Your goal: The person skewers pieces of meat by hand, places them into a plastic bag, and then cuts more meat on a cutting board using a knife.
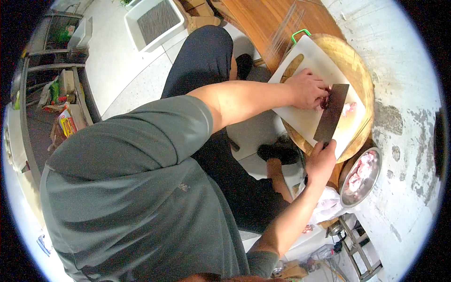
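Note:
My left hand (pixel 307 89) rests on the white cutting board (pixel 317 58) with fingers curled over a piece of dark red raw meat (pixel 325 101). In my right hand (pixel 322 162) is the handle of a cleaver (pixel 332 113). Its broad dark blade lies across the board, right beside the meat and my left fingertips. Small pale pink meat pieces (pixel 348 109) sit on the blade's other side. The fingers of my left hand partly hide the meat. Beneath the board is a round wooden chopping block (pixel 365 75).
A metal bowl (pixel 345 199) of meat pieces stands near my right hand, against the stained wall (pixel 399 84). A white plastic bag (pixel 328 204) is beside it. A wooden table (pixel 249 21) extends beyond the block. A white tray (pixel 141 40) and a shelf (pixel 51 66) stand farther off.

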{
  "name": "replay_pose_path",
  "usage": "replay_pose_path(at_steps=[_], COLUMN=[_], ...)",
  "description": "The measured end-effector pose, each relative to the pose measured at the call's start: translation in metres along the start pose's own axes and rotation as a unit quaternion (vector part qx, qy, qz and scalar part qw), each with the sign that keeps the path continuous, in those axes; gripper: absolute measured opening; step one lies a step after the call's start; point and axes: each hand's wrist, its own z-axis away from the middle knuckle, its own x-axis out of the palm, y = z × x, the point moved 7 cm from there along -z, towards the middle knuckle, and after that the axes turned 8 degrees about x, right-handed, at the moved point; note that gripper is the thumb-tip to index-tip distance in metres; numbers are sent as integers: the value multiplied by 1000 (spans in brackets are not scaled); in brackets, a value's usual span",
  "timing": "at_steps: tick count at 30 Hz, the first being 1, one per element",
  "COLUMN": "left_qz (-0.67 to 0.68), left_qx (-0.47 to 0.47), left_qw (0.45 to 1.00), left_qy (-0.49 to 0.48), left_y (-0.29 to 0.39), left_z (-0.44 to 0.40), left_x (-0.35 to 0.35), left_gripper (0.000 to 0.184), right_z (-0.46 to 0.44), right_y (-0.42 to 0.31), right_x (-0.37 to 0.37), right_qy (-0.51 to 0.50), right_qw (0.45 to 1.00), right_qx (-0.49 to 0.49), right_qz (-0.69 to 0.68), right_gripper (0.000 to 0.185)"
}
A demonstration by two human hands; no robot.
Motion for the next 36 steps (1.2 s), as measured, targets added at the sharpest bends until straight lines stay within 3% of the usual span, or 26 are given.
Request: replay_pose_path(at_steps=[4,10,13,16,25,28,36], left_qz=[-3,4,-19,-18,-7,20,-32], left_qx=[-13,-4,12,-3,-9,-12,-6], left_qw=[999,1000,998,1000,1000,998,999], left_qy=[-31,3,55,-25,-11,-58,26], left_y=[1,-3,1,2,-1,2,-3], left_z=[-2,-1,2,-2,-1,-3,0], left_x=[1,3,-4,1,1,-1,4], left_gripper=[33,34,30,33,31,31,31], right_z=[-18,-3,-2,-26,-18,-21,-22], right_y=[-9,-3,2,-8,-3,-5,4], right_x=[1,-1,3,6,4,3,2], right_qy=[-5,-16,9,6,0,-1,-5], right_qw=[1000,998,999,999,998,999,997], right_qx=[-2,32,-6,-19,-14,-25,-22], right_qz=[28,45,52,48,62,46,79], right_gripper=[25,27,23,23,23,23,24])
